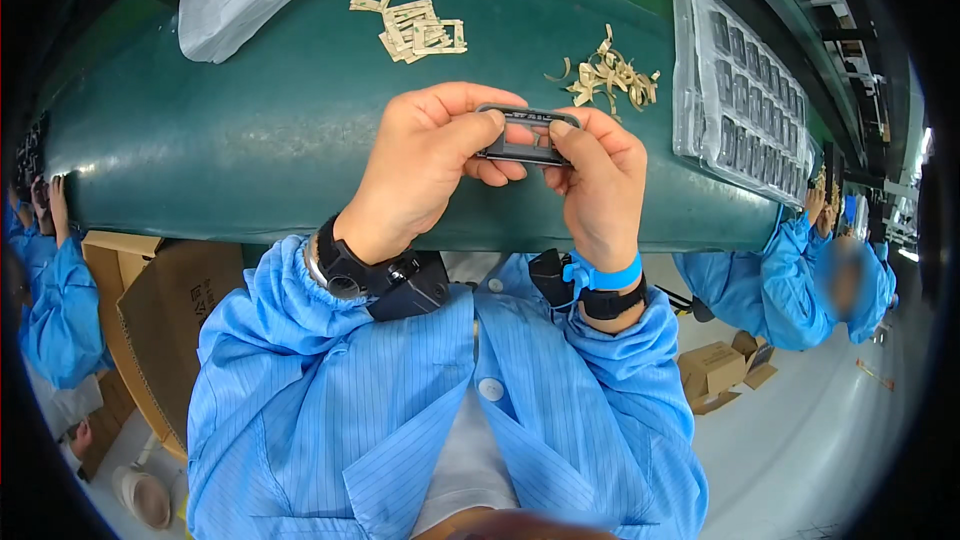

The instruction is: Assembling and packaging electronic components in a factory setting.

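In the head view I pinch a black rectangular frame between both hands, above the middle of a green worktable. My left hand grips its left end and my right hand its right end, each thumb pressing the near face. The tabletop shines faintly toward its left end. Near its far edge lie cream frame-shaped pieces, overlapping; right of them sits a heap of curled strips. A clear plastic tray of black parts stands by the right end; translucent plastic sheeting covers the far left corner. Below the near edge, a cardboard box stands left, and another carton rests on the pale floor to the right. Blue-clad co-workers sit beyond both ends.
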Motion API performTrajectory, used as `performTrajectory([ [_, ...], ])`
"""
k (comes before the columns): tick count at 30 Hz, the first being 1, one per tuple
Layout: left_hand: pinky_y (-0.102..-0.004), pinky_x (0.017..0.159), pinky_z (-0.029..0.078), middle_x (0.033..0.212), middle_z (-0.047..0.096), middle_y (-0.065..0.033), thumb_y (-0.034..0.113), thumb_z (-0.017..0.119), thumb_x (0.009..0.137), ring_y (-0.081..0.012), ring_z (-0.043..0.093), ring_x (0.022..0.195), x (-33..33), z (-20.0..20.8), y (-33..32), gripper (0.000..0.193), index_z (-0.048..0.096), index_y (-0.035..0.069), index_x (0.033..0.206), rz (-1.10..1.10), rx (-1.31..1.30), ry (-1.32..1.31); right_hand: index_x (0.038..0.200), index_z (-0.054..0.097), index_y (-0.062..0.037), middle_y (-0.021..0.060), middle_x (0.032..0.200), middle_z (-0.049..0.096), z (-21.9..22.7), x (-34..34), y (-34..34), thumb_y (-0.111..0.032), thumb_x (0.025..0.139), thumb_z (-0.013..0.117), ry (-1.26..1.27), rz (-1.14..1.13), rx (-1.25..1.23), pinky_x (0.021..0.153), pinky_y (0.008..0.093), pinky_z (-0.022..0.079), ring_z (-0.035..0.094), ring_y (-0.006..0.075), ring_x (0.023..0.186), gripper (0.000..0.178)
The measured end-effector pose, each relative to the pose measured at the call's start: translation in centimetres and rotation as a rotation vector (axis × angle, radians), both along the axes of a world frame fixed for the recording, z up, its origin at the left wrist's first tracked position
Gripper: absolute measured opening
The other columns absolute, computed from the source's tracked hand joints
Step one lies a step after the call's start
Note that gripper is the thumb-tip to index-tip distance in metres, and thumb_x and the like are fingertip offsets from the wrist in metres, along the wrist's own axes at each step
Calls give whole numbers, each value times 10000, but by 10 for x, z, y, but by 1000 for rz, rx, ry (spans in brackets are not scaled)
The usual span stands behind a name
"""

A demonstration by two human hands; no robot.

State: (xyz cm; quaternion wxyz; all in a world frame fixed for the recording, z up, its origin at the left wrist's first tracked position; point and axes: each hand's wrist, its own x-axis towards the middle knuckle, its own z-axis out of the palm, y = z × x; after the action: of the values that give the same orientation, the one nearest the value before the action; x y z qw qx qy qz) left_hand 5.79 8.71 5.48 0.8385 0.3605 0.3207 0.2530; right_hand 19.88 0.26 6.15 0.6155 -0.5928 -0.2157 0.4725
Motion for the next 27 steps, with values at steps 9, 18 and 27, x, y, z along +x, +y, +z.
performTrajectory([
  [9,-225,596,537,872,677,-129,45,536,891,-137,650,659,1,-2,5,188,600,-41,1045,-43,58,4,891,630,16,28,707,618,2,2,1,-86,885,544,-41,22,-29,468,177,390,518,42,544,134],
  [18,-188,563,435,746,645,-38,22,643,832,-50,566,637,0,1,15,52,618,-24,829,-144,437,80,966,635,10,39,627,602,18,8,-6,-225,959,488,-57,216,-98,402,168,356,486,44,442,278],
  [27,-221,422,236,518,392,58,127,698,813,-17,323,502,11,10,13,352,441,49,585,-249,883,328,888,657,11,18,595,567,24,-1,-7,-305,986,435,-215,190,-34,398,176,361,469,41,440,399],
])
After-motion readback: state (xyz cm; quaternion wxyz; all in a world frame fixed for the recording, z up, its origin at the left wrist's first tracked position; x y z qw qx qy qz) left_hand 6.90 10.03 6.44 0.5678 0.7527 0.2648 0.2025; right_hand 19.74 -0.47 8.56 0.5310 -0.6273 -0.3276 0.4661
